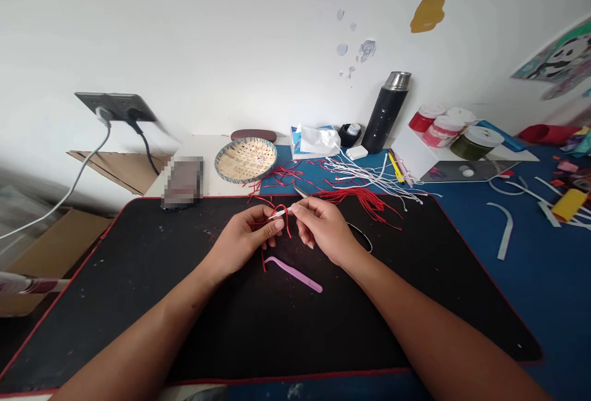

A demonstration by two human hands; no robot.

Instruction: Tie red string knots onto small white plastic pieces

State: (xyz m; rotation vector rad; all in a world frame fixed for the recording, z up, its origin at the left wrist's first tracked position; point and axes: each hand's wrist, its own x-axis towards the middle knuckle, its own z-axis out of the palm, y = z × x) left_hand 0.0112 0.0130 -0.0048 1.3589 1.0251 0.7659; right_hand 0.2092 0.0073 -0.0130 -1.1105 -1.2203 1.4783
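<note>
Both hands meet over the middle of a black desk mat [138, 302]. My left hand [242, 238] is closed, pinching a small bundle of thin red strips [282, 221]. My right hand [323, 225] is closed in a pinch on a thin metal tool, likely tweezers [301, 192], whose tip touches the red strips. Just below the hands a pink curved tool [293, 273] lies on the mat. Behind the hands lie a heap of loose red strips [360, 199] and a heap of white strips [364, 174].
A woven basket [245, 159], tissue pack [314, 141], black thermos [386, 111] and paint jars [443, 127] stand at the back. A thin black loop [364, 238] lies right of my hand. Paper scraps [505, 228] litter the blue surface on the right. A wall socket with cables [115, 108] is left.
</note>
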